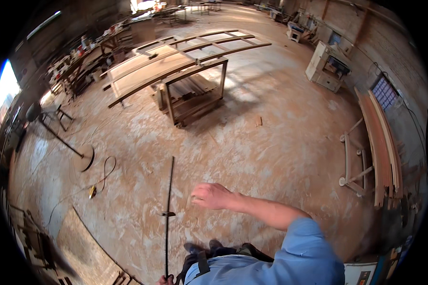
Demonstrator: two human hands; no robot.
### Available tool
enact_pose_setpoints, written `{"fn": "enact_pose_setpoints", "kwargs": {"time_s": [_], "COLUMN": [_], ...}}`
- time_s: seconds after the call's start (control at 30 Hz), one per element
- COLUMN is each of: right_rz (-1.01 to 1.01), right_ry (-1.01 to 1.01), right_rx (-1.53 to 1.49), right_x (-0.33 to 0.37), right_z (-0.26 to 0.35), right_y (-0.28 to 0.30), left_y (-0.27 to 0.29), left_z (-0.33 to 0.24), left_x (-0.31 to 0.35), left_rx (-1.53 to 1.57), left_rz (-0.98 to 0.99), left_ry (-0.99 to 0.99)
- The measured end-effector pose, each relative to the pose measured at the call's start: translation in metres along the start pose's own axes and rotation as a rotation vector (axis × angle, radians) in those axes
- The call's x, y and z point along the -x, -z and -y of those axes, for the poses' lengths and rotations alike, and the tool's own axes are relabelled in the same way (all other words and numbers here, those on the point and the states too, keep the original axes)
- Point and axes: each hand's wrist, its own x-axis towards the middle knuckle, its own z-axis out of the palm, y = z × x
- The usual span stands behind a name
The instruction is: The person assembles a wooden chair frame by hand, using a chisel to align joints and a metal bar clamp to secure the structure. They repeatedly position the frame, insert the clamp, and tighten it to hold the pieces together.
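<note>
Panelled framework (150,68), upper centre, juts past its counter (195,71); a knock could tip it. The long bar (169,190), lower centre, could swing, as the left hand's (164,280) fingers grasp only its bottom end. The right hand (209,195), mid-frame, curls its fingers, contents uncertain. Count: 1 framework, 1 counter, 1 bar, 2 hands.

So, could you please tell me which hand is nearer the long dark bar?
Left: the left hand grips the long dark bar at its lower end; the right hand is apart, to its right.
</note>
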Motion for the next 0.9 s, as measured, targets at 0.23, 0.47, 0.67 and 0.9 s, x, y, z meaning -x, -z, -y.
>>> {"fn": "enact_pose_setpoints", "kwargs": {"time_s": [0.23, 0.47, 0.67, 0.9], "right_rz": [-0.113, -0.102, -0.252, -0.459], "right_ry": [-0.523, -1.062, -1.322, -1.140], "right_rx": [0.080, -0.044, -0.251, -0.231], "right_x": [0.067, 0.147, 0.154, 0.054], "right_z": [-0.176, -0.270, -0.356, -0.492], "right_y": [0.066, 0.094, 0.088, 0.196], "left_y": [0.029, 0.102, 0.113, 0.085], "left_z": [-0.122, -0.350, -0.565, -0.859], "left_x": [-0.183, -0.335, -0.484, -0.520], "left_rx": [0.107, 0.231, 0.639, 1.201], "left_rz": [-0.360, -0.489, -0.455, -0.227], "left_ry": [-0.076, -0.217, -0.415, -0.608]}}
